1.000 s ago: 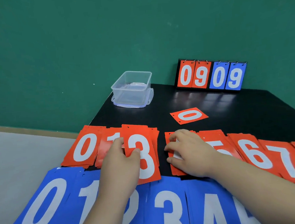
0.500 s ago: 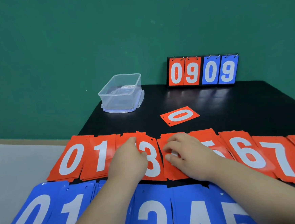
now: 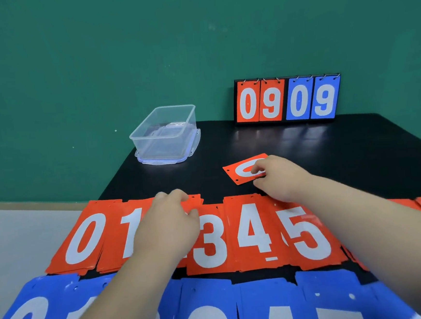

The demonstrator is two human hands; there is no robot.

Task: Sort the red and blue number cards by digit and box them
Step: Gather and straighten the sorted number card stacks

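right hand forward, black table (green wall)

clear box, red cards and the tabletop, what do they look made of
Clear box: transparent, glossy rigid plastic; you can see through its walls. Red cards, like the red 4 card: probably thin plastic or laminated sheet, with a slight sheen and punched holes along the top edge. Tabletop: black and polished; it mirrors the scoreboard. Core material unclear.

The box is clear smooth plastic; the black table is glossy; the red cards look smooth and slightly shiny.
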